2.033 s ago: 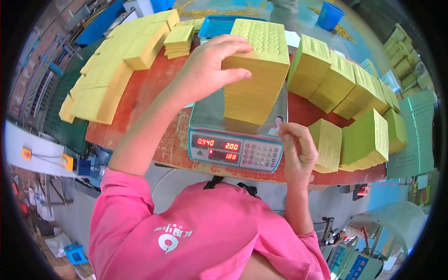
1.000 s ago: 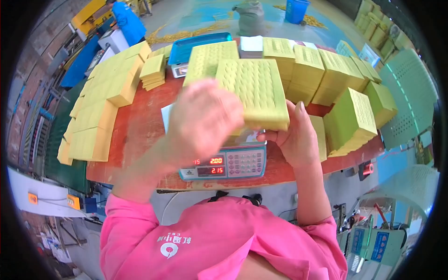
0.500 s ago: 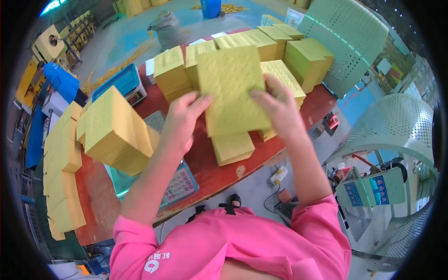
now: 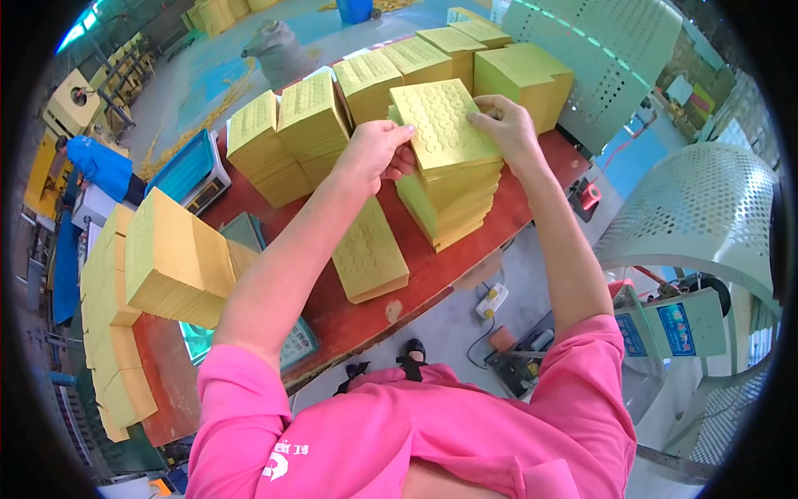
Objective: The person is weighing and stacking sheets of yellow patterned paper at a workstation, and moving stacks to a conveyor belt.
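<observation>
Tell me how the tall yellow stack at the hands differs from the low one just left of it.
The tall stack rises well above the low stack. The left hand and right hand grip the tall stack at its top; neither grips the low stack. The tall stack's sides look ragged, the low stack's more even. Both are yellow, with raised patterns on top.

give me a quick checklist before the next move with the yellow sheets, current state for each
1. Left hand gripping the top pack: ok, thumb over its left edge.
2. Right hand gripping it too: ok, thumb on top at its right side.
3. Pile below squared up: not ok, its edges look uneven.
4. Pile's base on the red table: ok.
5. Display on the scale readable: cannot tell, hidden by the left arm.
</observation>
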`<state>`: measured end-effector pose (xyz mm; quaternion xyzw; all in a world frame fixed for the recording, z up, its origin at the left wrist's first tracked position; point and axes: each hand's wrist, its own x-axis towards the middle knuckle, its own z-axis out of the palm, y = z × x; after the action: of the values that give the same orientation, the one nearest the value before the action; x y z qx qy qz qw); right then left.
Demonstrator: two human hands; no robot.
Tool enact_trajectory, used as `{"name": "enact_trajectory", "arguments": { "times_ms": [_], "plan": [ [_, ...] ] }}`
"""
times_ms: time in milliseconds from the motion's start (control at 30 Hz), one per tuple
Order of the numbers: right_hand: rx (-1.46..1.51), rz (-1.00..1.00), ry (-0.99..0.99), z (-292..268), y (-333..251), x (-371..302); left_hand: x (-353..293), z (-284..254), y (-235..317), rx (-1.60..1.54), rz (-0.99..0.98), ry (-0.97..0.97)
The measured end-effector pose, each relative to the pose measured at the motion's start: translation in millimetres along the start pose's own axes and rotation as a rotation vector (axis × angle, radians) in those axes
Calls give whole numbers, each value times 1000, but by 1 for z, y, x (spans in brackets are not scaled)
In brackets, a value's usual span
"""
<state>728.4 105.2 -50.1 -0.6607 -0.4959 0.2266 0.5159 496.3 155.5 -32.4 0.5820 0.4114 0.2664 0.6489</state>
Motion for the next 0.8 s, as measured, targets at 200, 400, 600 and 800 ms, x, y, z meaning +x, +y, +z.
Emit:
{"name": "enact_trajectory", "arguments": {
  "times_ms": [200, 400, 600, 800],
  "plan": [
    [-96, -43, 48, -1, -6, -8, -3, 3, -4, -10, 15, 0],
    [-180, -58, 102, 7, -2, -23, -14, 5, -18, -4, 58, 30],
    [-312, -464, 395, 14, -10, -62, -76, 28, -65, 193, 570, 276],
    [163, -365, 210, 80, -71, -160, -228, -34, -117, 378, 502, -230]
  ]
}}
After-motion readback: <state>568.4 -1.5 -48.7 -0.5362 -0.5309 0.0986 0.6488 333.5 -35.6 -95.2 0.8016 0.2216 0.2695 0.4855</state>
